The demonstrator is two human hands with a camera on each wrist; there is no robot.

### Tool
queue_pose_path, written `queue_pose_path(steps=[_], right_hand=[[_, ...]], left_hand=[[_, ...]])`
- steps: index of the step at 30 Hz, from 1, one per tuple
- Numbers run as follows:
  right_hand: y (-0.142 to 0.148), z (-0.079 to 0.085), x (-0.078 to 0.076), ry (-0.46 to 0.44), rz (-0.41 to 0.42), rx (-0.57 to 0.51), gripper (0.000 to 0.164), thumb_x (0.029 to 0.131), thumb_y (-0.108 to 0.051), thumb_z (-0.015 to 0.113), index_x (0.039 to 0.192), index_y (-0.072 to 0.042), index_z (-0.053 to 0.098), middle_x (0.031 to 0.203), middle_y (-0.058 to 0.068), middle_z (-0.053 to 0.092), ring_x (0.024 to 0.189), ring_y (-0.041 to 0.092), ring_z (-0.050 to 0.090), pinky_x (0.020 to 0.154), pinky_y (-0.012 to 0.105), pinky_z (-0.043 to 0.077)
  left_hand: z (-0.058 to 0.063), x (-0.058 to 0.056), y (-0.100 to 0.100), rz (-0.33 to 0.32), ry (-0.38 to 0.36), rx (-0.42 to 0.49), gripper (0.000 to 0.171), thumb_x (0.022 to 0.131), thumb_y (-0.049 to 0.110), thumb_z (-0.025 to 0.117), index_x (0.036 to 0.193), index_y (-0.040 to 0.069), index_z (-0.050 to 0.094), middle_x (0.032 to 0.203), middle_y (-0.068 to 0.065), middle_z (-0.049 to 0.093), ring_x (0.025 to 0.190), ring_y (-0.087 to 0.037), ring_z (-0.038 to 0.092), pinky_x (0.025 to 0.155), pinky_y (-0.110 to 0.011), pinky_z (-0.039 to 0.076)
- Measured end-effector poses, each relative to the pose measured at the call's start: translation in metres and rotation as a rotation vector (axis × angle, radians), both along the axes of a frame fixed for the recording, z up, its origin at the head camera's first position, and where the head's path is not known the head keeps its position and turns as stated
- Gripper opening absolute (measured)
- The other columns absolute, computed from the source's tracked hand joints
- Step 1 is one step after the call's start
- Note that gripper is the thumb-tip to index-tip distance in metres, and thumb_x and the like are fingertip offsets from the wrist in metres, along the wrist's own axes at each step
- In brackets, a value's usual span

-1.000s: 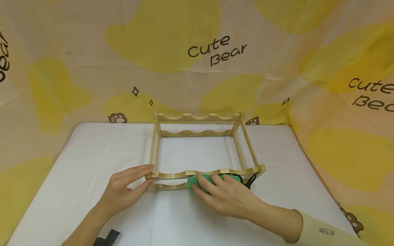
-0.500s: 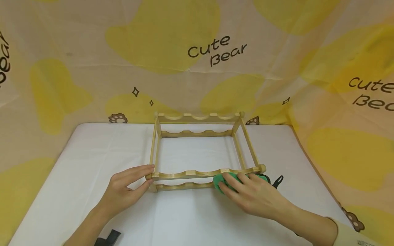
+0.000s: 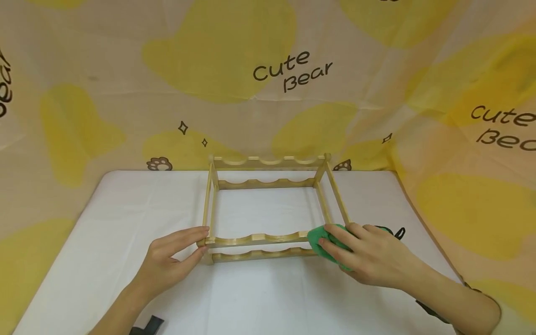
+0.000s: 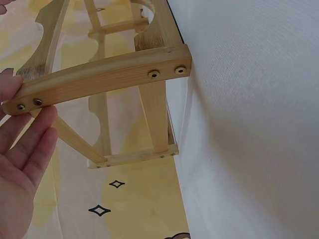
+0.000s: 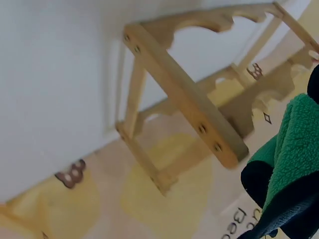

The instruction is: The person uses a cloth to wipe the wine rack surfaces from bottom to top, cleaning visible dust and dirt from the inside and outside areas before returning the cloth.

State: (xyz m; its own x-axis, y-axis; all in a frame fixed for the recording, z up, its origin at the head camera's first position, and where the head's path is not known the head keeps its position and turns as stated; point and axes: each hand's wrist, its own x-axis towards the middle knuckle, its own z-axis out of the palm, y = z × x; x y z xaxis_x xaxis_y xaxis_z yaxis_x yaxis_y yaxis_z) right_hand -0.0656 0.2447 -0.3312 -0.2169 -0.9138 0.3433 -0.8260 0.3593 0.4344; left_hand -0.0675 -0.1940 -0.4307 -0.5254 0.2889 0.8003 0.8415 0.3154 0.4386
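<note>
In the head view, a pale wooden rack [image 3: 260, 240] with scalloped rails stands at the centre of the frame on a white tabletop [image 3: 251, 302]. The left hand [image 3: 169, 256], left of the rack's near end, pinches its near left corner between thumb and fingers. The right hand [image 3: 378, 255], right of centre, holds a green cloth [image 3: 320, 239] under curled fingers at the near right corner, covering that corner. A black loop [image 3: 400, 233] sticks out beyond the knuckles. A black strip [image 3: 148, 325] lies at the bottom edge, left of centre. A yellow-patterned backdrop [image 3: 234, 51] with "Cute Bear" lettering fills the upper frame.

In the left wrist view, the rack runs across the upper left; the left hand, at the left edge, grips the tip of an end bar [image 4: 107, 74] fitted with metal screws [image 4: 154, 74].

In the right wrist view, the rack slants across the upper middle, slightly blurred. The cloth, fuzzy and black-edged, bunches at the lower right; the fingers holding it cannot be made out there.
</note>
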Motion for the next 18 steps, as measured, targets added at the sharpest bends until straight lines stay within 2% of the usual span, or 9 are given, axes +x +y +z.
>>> queue_pose_path(steps=[6,11,14,16,18], right_hand=[[-0.008,0.035,-0.019,0.036,0.047,-0.048,0.035,0.107,-0.028,0.045,0.125,-0.009,0.068,0.121,0.016,0.069,0.075,0.026,0.063,0.050,0.028,0.055],[-0.021,0.062,-0.044,0.052,0.098,-0.031,0.039,0.103,-0.026,0.045,0.130,-0.006,0.063,0.128,0.020,0.065,0.079,0.030,0.062,0.054,0.032,0.056],[-0.032,0.073,-0.060,0.055,0.120,-0.013,0.044,0.094,-0.025,0.062,0.133,-0.005,0.061,0.130,0.022,0.063,0.080,0.033,0.061,0.054,0.033,0.056],[-0.040,0.078,-0.071,0.065,0.125,0.000,0.056,0.085,-0.025,0.078,0.134,-0.004,0.059,0.131,0.022,0.062,0.079,0.032,0.059,0.053,0.032,0.054],[-0.050,0.082,-0.081,0.073,0.134,0.009,0.069,0.075,-0.025,0.088,0.134,-0.004,0.059,0.131,0.021,0.061,0.076,0.031,0.058,0.051,0.030,0.052]], left_hand=[[0.000,0.000,-0.001,-0.004,0.003,-0.006,0.037,0.104,0.031,0.068,0.109,-0.005,0.077,0.114,-0.017,0.077,0.114,-0.012,0.071,0.096,-0.019,0.056],[-0.001,0.000,-0.001,0.000,0.004,-0.005,0.038,0.104,0.032,0.068,0.108,-0.006,0.077,0.114,-0.016,0.077,0.113,-0.012,0.072,0.096,-0.019,0.056],[-0.001,0.001,-0.001,0.001,-0.002,-0.006,0.038,0.104,0.032,0.068,0.109,-0.004,0.077,0.113,-0.018,0.077,0.113,-0.012,0.072,0.096,-0.019,0.056],[-0.001,0.000,-0.001,0.001,-0.004,-0.007,0.037,0.104,0.032,0.068,0.110,-0.003,0.078,0.113,-0.019,0.077,0.113,-0.013,0.072,0.096,-0.019,0.056],[-0.001,0.000,-0.001,0.001,-0.006,-0.008,0.037,0.104,0.032,0.068,0.111,-0.003,0.078,0.114,-0.018,0.076,0.113,-0.014,0.072,0.096,-0.019,0.056]])
